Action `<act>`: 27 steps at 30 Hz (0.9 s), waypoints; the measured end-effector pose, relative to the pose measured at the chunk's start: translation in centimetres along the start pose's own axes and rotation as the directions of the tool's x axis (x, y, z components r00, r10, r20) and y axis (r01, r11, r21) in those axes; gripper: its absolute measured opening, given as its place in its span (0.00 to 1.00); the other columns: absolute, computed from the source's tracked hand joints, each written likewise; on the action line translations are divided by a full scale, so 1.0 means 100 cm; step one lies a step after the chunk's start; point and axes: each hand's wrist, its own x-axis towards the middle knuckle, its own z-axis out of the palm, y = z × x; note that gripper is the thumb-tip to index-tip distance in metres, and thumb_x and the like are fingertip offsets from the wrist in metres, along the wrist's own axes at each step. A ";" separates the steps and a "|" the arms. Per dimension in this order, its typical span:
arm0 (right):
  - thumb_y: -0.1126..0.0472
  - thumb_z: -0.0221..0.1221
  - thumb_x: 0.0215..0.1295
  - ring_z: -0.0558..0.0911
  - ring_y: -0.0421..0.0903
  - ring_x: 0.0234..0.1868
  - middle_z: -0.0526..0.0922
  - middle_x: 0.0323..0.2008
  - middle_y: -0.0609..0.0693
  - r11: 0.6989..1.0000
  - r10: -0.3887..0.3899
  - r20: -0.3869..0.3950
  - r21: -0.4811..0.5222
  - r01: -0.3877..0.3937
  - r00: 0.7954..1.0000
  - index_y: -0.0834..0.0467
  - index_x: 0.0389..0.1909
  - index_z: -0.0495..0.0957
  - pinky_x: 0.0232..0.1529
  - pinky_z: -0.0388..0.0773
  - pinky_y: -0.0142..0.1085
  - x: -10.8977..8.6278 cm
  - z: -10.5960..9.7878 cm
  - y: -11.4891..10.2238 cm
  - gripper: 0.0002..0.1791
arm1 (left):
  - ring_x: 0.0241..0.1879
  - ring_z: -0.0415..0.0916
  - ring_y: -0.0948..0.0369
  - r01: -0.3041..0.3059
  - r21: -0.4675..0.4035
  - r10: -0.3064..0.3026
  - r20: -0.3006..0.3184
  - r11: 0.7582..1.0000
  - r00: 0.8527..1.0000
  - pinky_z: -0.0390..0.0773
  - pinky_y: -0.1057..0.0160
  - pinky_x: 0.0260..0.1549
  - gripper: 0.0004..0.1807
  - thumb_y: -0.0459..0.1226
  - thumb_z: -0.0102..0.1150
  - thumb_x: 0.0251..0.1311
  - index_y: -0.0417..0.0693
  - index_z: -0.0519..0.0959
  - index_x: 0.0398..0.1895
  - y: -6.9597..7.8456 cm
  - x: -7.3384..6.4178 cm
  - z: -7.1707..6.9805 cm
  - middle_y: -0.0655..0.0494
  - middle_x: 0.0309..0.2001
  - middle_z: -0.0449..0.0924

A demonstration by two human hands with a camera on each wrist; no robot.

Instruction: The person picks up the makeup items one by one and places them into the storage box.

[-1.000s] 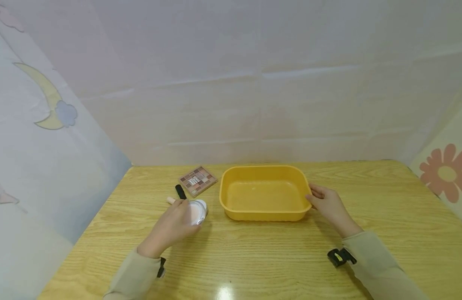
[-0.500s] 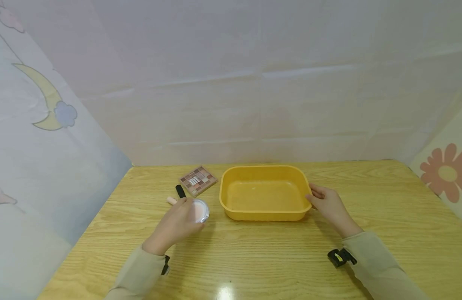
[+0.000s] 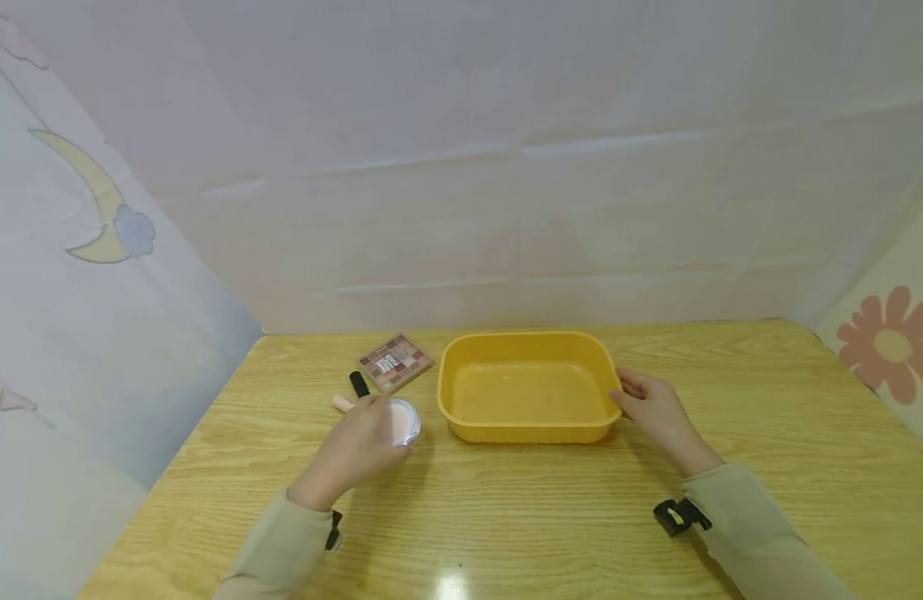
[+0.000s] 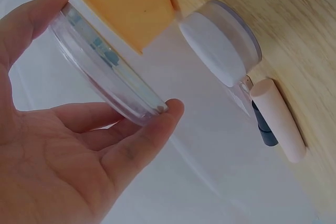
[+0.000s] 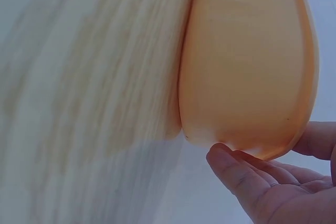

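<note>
left hand (image 3: 352, 451) is pinching powder compact (image 3: 405, 422) left of yellow tub (image 3: 527, 433), right hand (image 3: 660, 416) gripping its rim (image 5: 312, 77), level handling probably helping.

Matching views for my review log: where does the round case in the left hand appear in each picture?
Head: round case lower left of centre, in the left hand.
Left wrist: upper left.
Right wrist: not in it.
Shared landmark: yellow tub, in all three.
</note>
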 end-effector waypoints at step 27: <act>0.65 0.47 0.76 0.65 0.69 0.64 0.58 0.66 0.77 1.000 -0.020 0.003 -0.006 0.020 1.000 0.78 0.70 0.48 0.49 0.80 0.41 0.000 0.000 0.003 0.30 | 0.50 0.74 0.46 -0.059 0.020 0.059 0.000 0.998 0.998 0.77 0.47 0.47 0.41 0.41 0.72 0.49 0.26 0.68 0.63 0.011 0.009 -0.003 0.33 0.60 0.70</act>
